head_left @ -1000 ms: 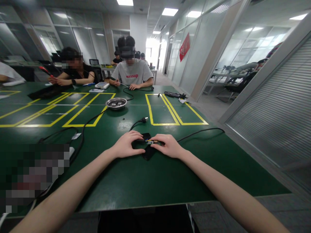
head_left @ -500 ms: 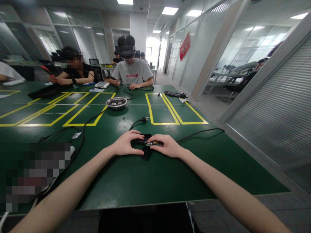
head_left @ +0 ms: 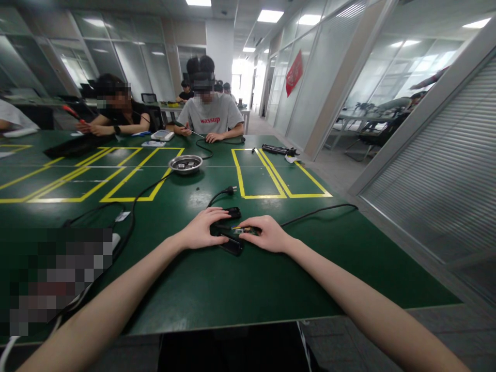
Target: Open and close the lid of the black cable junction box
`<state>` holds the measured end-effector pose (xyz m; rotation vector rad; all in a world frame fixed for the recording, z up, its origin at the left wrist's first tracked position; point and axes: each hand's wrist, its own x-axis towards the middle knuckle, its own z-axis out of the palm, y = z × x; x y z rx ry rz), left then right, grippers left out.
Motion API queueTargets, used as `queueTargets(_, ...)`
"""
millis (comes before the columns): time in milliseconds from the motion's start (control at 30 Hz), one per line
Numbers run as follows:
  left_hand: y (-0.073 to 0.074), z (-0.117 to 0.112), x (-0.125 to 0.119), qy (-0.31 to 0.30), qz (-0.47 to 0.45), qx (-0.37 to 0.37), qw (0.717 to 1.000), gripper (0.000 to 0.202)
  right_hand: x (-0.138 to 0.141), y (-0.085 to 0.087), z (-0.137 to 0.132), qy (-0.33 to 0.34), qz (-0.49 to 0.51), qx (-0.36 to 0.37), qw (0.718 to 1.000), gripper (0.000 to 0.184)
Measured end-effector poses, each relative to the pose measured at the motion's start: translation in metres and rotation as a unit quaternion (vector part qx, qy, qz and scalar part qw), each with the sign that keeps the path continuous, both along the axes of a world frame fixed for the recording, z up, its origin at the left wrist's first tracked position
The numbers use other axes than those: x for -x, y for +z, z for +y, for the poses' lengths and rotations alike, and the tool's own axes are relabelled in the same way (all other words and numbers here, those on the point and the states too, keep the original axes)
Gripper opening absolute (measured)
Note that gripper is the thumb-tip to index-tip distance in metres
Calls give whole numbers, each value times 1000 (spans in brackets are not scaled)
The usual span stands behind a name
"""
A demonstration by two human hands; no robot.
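Low over the green table (head_left: 279, 289), my right hand (head_left: 269, 233) pinches a small circuit board (head_left: 244, 230) with coloured wires at its left end. My left hand (head_left: 201, 227) curves around a black plastic casing in two parts. Its fingers lie on the far casing part (head_left: 233, 212), and its thumb is against the near casing part (head_left: 233, 245). The board sits between and slightly right of these parts. Behind my left palm, where the casing parts meet is hidden.
A black cord with a plug (head_left: 231, 190) lies beyond my hands, and another cable (head_left: 321, 212) runs right. Farther off are a metal bowl (head_left: 186, 164) holding small parts, yellow tape outlines (head_left: 263, 197) and a black tool (head_left: 277, 150). Across the table, a person (head_left: 209, 116) holds a screwdriver.
The near casing part has turned and shows more fully toward the right. More of the far part is visible beside my left fingers. My right hand keeps the board nearly in place.
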<state>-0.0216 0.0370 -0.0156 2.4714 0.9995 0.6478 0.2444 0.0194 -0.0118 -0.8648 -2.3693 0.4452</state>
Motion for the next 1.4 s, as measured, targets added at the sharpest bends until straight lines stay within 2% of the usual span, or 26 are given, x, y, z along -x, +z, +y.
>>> queueTargets(233,1,-7,-9,26,9,-11,1000,65,3,-6,2,-35,-13,-48,998,24)
queueTargets(467,7,-16,-16,42,26,-19,999,67,4,-6,2,-25,-35,-37,998,20)
queueTargets(667,0,-22,-22,61,28,-29,997,73,3,-3,-2,35,4,-36,999,23)
queueTargets(900,-6,-21,-23,58,19,-26,998,76,2,-6,4,18,24,-9,999,23)
queueTargets(1167,0,-19,-25,44,9,-27,999,67,3,-7,5,-6,16,12,1000,21)
queueTargets(1400,1,-18,-27,28,-22,-34,999,37,5,-8,2,-14,29,22,999,23)
